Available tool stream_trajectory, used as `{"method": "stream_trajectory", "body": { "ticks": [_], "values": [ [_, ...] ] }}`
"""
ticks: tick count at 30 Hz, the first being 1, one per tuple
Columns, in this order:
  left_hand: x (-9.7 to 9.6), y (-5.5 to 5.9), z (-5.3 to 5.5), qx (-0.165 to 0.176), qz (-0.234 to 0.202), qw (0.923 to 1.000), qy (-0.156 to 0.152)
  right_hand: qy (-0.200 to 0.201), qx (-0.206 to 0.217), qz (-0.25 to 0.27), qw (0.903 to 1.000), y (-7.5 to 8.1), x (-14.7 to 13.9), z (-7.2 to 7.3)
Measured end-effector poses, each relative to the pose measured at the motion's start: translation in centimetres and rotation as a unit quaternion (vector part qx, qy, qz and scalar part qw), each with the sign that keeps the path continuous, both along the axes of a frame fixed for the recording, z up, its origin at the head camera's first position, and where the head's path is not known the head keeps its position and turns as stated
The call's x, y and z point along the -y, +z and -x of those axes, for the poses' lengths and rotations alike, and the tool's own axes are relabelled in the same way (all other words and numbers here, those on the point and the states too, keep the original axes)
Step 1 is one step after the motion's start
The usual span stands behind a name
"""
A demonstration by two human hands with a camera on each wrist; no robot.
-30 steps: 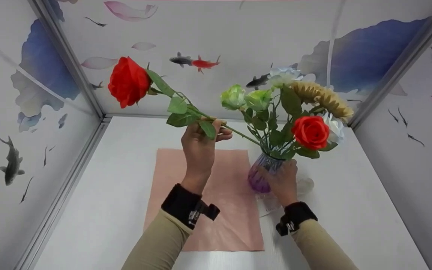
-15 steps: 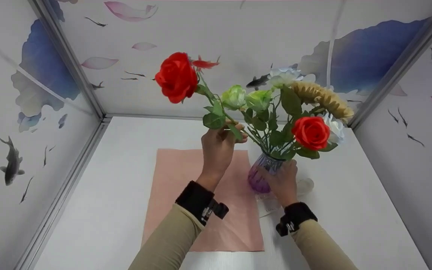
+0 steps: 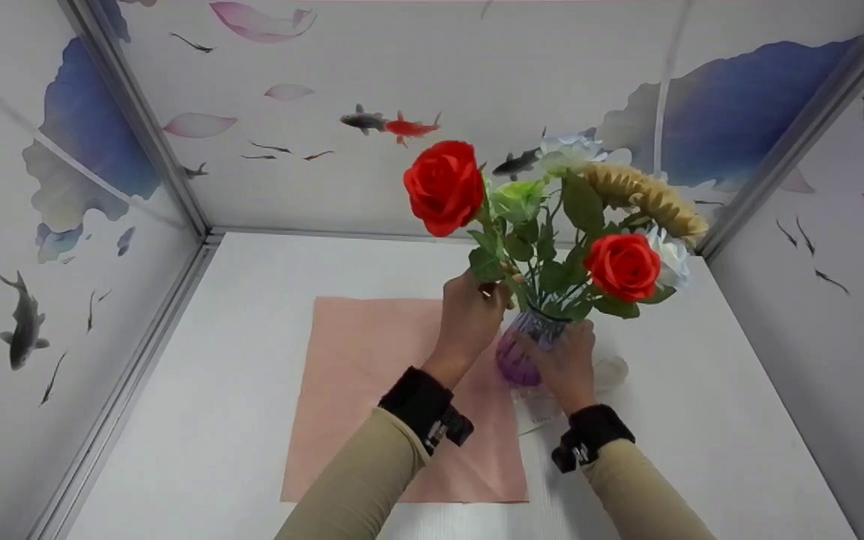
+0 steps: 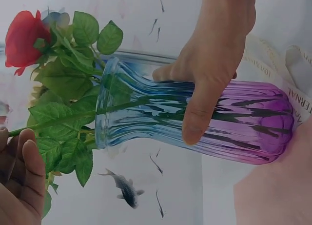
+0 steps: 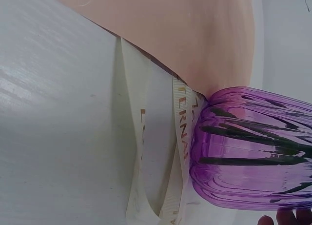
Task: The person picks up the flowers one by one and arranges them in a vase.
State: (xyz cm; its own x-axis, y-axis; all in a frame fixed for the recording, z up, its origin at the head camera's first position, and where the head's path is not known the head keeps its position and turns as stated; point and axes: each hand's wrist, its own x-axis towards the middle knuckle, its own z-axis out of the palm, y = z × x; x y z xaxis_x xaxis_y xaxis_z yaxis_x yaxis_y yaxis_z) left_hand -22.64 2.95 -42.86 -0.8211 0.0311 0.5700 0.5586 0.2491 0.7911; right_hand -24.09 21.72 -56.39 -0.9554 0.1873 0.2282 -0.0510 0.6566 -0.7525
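Observation:
A red rose (image 3: 443, 187) leans at the left of the bouquet, its stem pinched by my left hand (image 3: 471, 315) close to the vase mouth. In the left wrist view the stem (image 4: 63, 121) runs from those fingers through the rim and down inside the glass. My right hand (image 3: 571, 364) grips the ribbed blue-to-purple glass vase (image 4: 263, 120) around its middle, thumb on the near side. The vase holds several stems: another red rose (image 3: 622, 265), a green bloom (image 3: 518, 199), a beige flower (image 3: 642, 196) and white ones (image 3: 568, 154). The new rose's head hides a second green bloom.
A pink sheet (image 3: 372, 390) lies flat on the white table (image 3: 177, 390), left of the vase. A cream ribbon with printed lettering (image 5: 183, 122) lies by the vase base. Printed walls (image 3: 267, 187) enclose the table at back and sides.
My left hand has moved right and closer to the vase, bringing the rose from far left to the bouquet's left edge; its stem is now steeper. My right hand has stayed on the vase.

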Motion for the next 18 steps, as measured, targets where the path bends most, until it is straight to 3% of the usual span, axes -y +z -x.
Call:
{"method": "stream_trajectory", "body": {
  "ticks": [8,14,18],
  "values": [
    [-1.4,-0.8,0.2,0.015,0.056,0.9983,0.004,0.013,-0.036,0.002,0.9993,-0.1,-0.1,0.1],
    [-2.3,-1.7,0.2,0.056,0.045,0.9971,-0.024,0.023,-0.068,-0.009,0.9974,-0.2,-0.3,0.4],
    [-2.6,-2.3,0.2,0.085,0.041,0.9951,-0.029,0.018,-0.046,-0.004,0.9988,-0.1,-0.2,0.3]
  ]
}}
